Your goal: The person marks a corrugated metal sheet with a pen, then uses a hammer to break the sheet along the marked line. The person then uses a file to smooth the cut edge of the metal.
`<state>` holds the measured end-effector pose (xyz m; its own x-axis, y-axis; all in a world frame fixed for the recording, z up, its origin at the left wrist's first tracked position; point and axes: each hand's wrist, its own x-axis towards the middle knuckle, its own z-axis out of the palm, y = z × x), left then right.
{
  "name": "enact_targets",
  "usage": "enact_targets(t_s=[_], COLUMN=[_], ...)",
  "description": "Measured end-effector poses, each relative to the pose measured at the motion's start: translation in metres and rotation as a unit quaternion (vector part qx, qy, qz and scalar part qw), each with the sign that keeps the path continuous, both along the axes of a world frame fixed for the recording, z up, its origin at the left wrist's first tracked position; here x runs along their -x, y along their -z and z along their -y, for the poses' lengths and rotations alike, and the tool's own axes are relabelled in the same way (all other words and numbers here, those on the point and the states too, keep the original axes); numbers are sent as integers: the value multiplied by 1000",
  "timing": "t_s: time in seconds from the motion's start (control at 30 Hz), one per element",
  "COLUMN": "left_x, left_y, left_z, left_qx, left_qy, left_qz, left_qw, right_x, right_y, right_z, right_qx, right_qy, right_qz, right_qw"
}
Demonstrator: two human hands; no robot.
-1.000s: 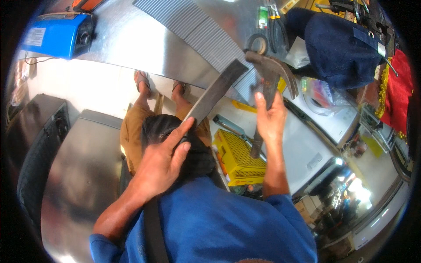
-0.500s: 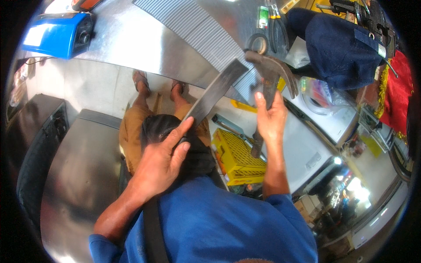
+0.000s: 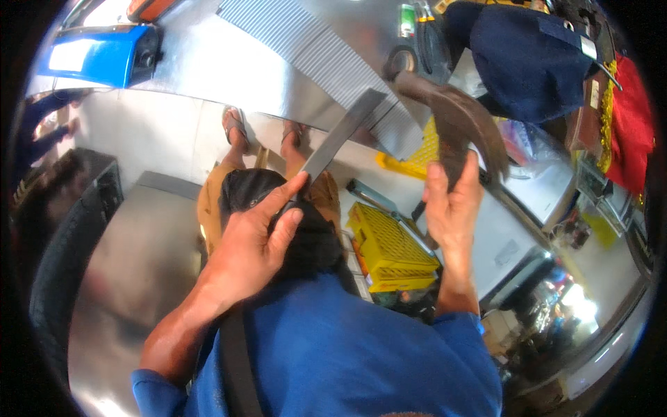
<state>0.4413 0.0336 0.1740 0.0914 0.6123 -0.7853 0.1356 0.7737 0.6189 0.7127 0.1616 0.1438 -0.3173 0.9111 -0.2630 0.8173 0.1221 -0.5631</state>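
Observation:
My left hand (image 3: 249, 240) is closed around the near end of a long flat dark-grey metal bar (image 3: 345, 135), thumb and forefinger laid along it. The bar slants up to the right, its far end over a ribbed grey metal strip (image 3: 306, 52) on the metal table. To the right, my right hand (image 3: 455, 212) grips a claw hammer (image 3: 462, 121) by its handle. The hammer is raised, its rusty brown head up and apart from the bar, claw curving down on the right. Most of the handle's lower part is hidden by the hand.
A blue box-shaped machine (image 3: 101, 57) stands at the table's far left. A tape roll (image 3: 401, 61), pliers and dark blue cloth (image 3: 528, 66) lie at the far right. A yellow plastic crate (image 3: 392, 247) sits below my right hand, beside a white surface (image 3: 511, 243).
The hammer has moved right and come nearer to the camera, its head tilting over. The bar stays in my left hand, almost unmoved. At the far left, a dark sleeve and hand have appeared.

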Motion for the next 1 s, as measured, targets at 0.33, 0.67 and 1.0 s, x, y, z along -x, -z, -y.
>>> enact_targets(t_s=[0.33, 0.67, 1.0], left_x=[-15, -21, -20], left_y=[15, 25, 23], left_z=[9, 13, 14], left_qx=[-51, -70, -40], left_qy=[4, 54, 33], left_qz=[-69, -90, -57], left_qw=[996, 992, 997], right_x=[-3, 0, -1], right_y=[56, 71, 78], right_z=[-3, -13, -12], right_qx=[125, 63, 81], right_qy=[118, 95, 106], right_qz=[-146, -167, -187], right_qw=[974, 979, 973])
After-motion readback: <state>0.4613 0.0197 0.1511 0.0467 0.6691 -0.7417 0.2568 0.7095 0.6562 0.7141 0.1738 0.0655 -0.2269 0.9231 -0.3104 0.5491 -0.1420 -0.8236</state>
